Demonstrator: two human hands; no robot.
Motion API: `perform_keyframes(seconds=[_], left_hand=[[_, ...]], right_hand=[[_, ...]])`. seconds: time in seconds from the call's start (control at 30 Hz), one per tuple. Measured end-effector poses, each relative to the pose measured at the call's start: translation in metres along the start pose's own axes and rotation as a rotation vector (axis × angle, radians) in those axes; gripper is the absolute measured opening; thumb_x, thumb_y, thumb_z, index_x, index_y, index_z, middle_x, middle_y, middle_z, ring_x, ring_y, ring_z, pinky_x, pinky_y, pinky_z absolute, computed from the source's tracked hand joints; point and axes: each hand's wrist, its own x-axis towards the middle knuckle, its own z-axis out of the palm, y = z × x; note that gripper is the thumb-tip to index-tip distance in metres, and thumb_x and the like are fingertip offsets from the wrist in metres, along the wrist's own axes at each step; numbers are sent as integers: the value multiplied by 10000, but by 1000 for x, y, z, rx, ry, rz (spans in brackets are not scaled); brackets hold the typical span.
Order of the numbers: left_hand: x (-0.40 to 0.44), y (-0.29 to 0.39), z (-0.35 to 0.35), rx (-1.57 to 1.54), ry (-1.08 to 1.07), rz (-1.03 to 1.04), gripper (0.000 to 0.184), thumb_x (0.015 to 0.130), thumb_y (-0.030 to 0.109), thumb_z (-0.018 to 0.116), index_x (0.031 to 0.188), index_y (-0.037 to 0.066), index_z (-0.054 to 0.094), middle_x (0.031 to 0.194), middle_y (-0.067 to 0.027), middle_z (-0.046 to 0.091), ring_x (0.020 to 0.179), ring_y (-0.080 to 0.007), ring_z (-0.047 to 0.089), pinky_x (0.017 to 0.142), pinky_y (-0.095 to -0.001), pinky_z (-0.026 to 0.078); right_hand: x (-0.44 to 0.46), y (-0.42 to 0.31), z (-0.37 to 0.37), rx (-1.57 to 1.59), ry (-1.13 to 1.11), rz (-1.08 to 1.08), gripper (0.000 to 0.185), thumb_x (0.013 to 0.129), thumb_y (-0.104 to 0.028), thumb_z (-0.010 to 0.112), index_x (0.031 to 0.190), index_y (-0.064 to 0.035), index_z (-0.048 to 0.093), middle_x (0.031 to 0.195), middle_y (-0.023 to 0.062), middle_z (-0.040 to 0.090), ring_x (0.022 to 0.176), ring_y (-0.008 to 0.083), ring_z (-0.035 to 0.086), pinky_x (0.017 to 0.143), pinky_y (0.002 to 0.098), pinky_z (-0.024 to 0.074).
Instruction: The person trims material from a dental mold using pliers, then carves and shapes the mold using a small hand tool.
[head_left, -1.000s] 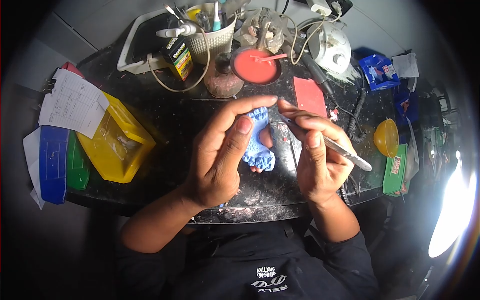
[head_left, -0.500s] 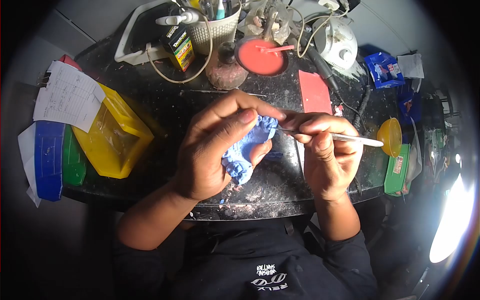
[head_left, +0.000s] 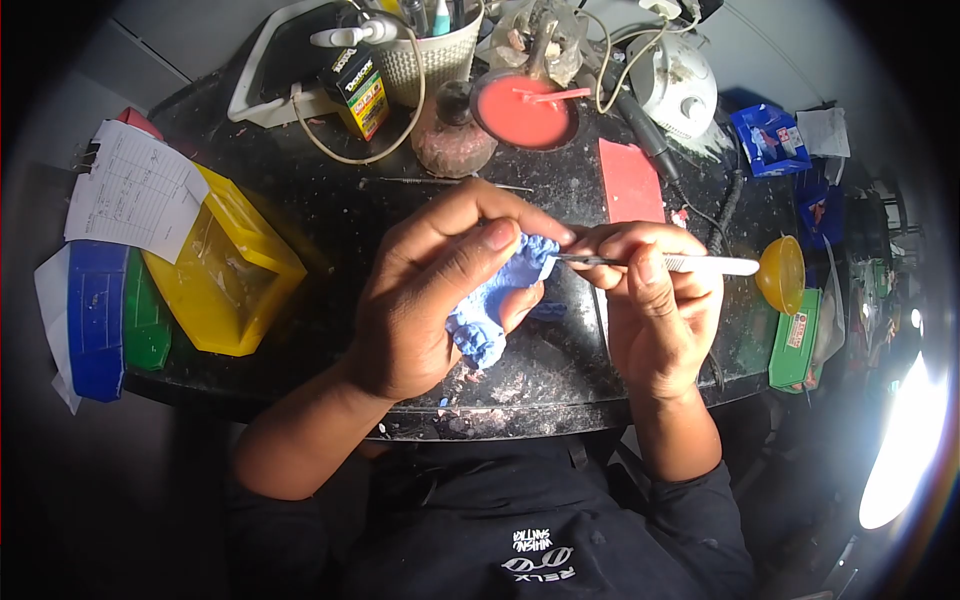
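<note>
My left hand (head_left: 425,285) is closed round a blue dental cast (head_left: 492,298), its thumb lying along the upper side and a fingertip showing inside the arch. In my right hand (head_left: 655,300) a slim carving knife (head_left: 712,265) with a pale, ribbed handle is pinched between thumb and fingers. The knife's dark front end points left and meets the cast's upper right end; whether the tip touches it I cannot tell. The fingertips of both hands come close together just above that spot.
Behind my hands stand a pan of red wax (head_left: 525,112), a stained round burner (head_left: 453,140) and a pink wax sheet (head_left: 630,180). Yellow bin (head_left: 225,270) with papers lies left. A yellow bowl (head_left: 780,275) and green box (head_left: 795,340) sit right. Scraps litter the front edge.
The knife's handle has swung slightly upward at its right end and turned, so its ribbed side shows. My right thumb has moved up along it. My left hand and the cast have hardly moved.
</note>
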Motion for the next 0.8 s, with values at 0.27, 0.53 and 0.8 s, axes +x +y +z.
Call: perform_keyframes(seconds=[0.27,0.53,0.8], left_hand=[[2,1,1,50,43,1,307,1079,199,473,1158,-54,630,906,-70,624,738,-90,575,663,-224,457],[3,-2,-1,-35,-21,-11,305,1075,197,477,1159,-57,623,871,-83,629,725,-105,571,653,-235,446],[3,-1,-3,-52,-47,-10,299,1071,192,478,1152,-58,622,852,-79,622,717,-104,566,648,-234,442]], right_hand=[[-7,-2,-1,-133,-24,119,96,1003,-5,635,1056,56,686,990,178,756,936,231,731,881,358,580],[-3,-3,7,45,36,57,178,1047,-74,583,1084,82,660,1056,226,731,977,284,735,907,404,598],[-4,-1,6,48,34,53,186,1048,-60,570,1102,100,646,1082,235,712,1010,300,732,942,446,616]])
